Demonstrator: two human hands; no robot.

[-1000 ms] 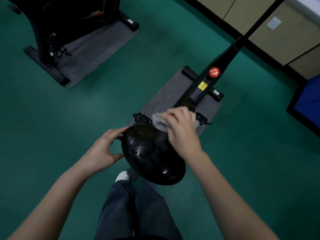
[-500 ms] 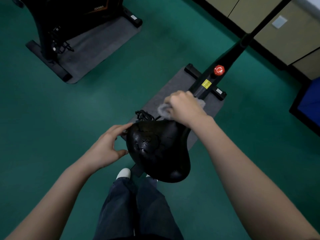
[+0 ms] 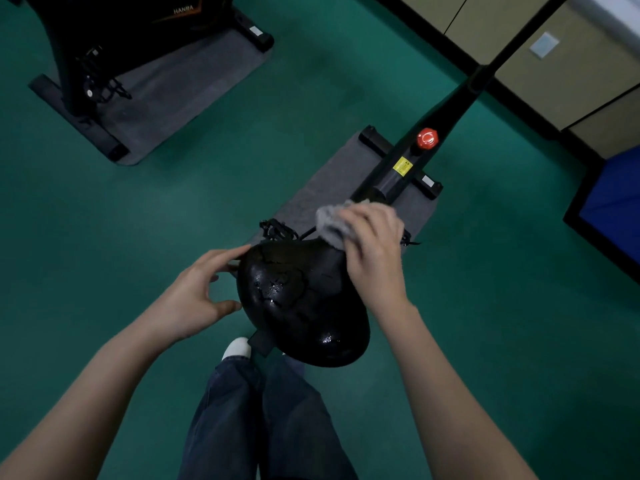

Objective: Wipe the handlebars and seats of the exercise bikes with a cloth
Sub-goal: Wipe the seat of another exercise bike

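- Two bare forearms are reaching forward from the bottom corners, above dark jeans (image 3: 263, 420) and a white shoe (image 3: 237, 348) on the green floor (image 3: 104, 237).
- Left hand (image 3: 194, 296) is lying open beside the seat (image 3: 298, 299), wrist straight, fingertips touching the left edge and thumb spread just beside it. Its grip is released and is holding nothing.
- Black and glossy, the seat is sitting between both hands, its narrow end pointing away.
- Right hand (image 3: 374, 251) is arching palm-down over that far end, its grip grasping a bunched grey cloth (image 3: 329, 221) and pressing it onto the seat.
- Beyond, the bike's frame (image 3: 446, 109) is carrying a red knob (image 3: 427, 138) and a yellow label (image 3: 402, 165), over a grey mat (image 3: 332, 181).
- A second bike (image 3: 114, 36) is standing far left.
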